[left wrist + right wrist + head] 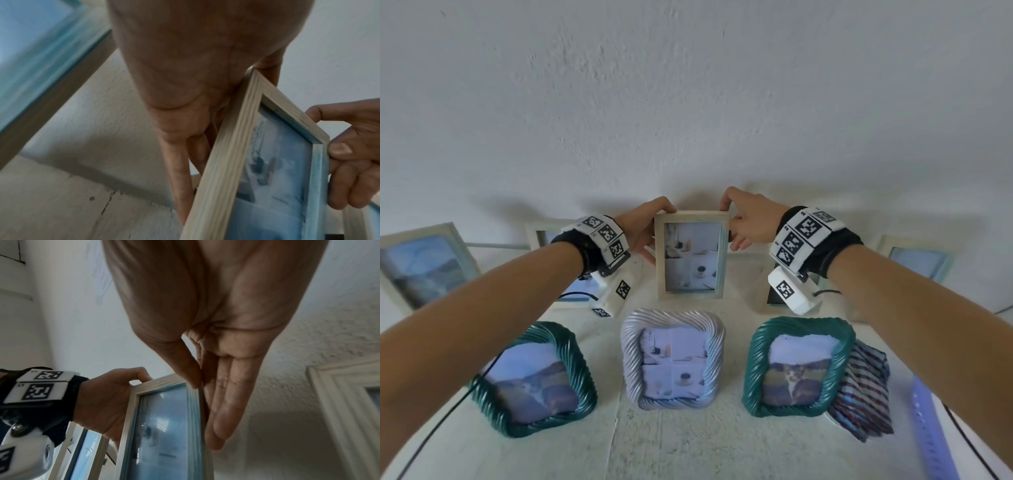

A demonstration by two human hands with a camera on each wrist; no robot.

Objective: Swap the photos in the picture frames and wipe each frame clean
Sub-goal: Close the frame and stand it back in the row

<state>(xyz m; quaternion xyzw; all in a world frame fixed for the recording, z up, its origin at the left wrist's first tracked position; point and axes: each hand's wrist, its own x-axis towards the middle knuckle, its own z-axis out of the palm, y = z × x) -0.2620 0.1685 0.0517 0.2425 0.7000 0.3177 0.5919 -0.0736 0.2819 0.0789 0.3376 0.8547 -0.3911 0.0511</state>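
Note:
A pale wooden picture frame [691, 255] with a collage photo stands upright at the back of the white table, near the wall. My left hand [647, 229] grips its left edge, thumb in front and fingers behind. My right hand [743, 219] pinches its upper right corner. The left wrist view shows the wooden frame [224, 170] edge-on beside my left hand [185, 129], with the right hand [349, 154] on the far side. In the right wrist view my right hand [201, 378] pinches the wooden frame [193, 410] at its top corner.
In front stand a teal twisted frame [534, 380], a silver twisted frame [673, 358] and a second teal frame [798, 366] with a cat photo. A striped cloth [863, 387] lies to the right. More pale frames [424, 263] lean on the wall. Cables cross the table.

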